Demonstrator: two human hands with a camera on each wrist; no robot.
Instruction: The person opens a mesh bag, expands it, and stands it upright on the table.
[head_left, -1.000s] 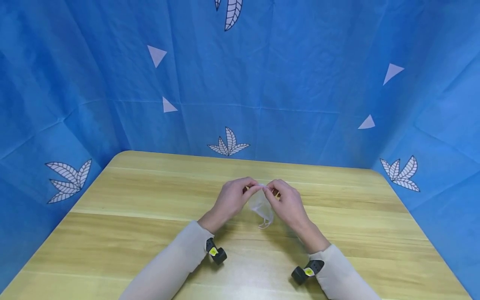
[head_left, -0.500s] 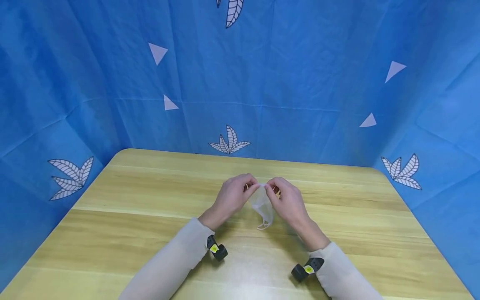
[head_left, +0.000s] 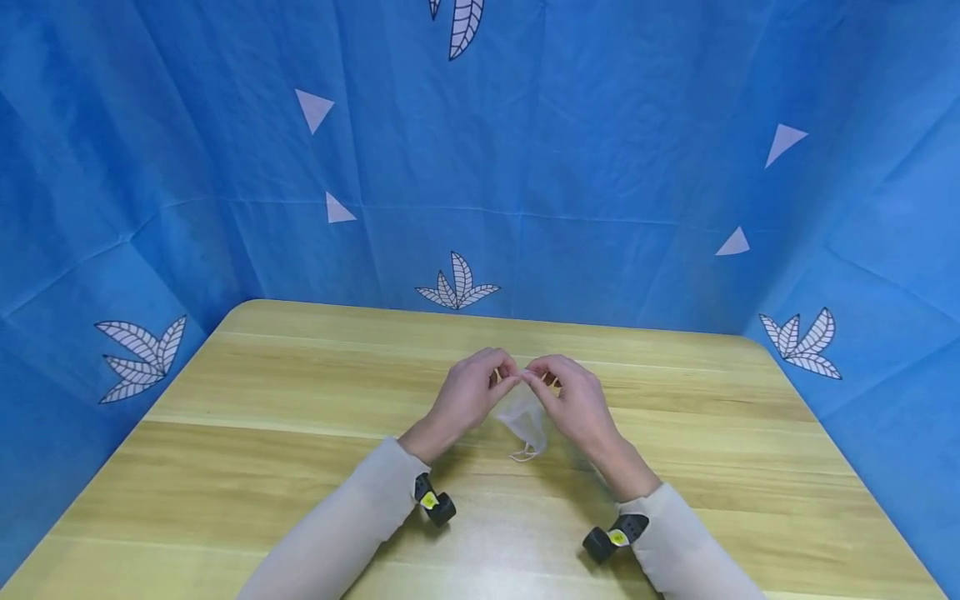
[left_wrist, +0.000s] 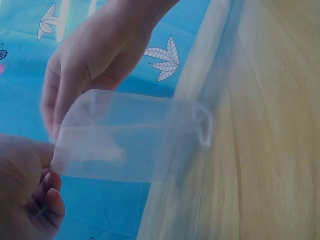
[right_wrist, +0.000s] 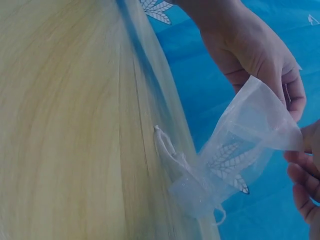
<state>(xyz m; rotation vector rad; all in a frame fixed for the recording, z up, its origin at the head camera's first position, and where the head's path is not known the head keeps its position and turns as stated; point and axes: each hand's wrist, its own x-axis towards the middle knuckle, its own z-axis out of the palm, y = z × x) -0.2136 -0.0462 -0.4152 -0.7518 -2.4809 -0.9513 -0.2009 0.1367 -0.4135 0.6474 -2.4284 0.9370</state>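
Note:
A sheer white mesh drawstring pouch [head_left: 522,417] hangs upside down between my two hands, its corded end lowest. In the left wrist view the pouch [left_wrist: 120,140] looks see-through, with the table edge visible behind it. My left hand [head_left: 467,396] pinches the top edge of the pouch between thumb and index finger. Close beside it, my right hand [head_left: 573,404] pinches the same edge, and the two sets of fingertips nearly meet. White cord loops [right_wrist: 170,150] dangle from the pouch's lower end in the right wrist view. Whether anything lies inside cannot be made out.
Both hands are above a light wood-grain table [head_left: 300,392] with rounded far corners. A blue curtain [head_left: 600,167] with leaf and triangle prints surrounds its back and sides. Black camera bands [head_left: 438,504] sit on both wrists.
The fingertips drew slightly apart half a second ago, stretching the pouch's top edge, and are now closer together again. The pouch's lower end has swung a little to the left.

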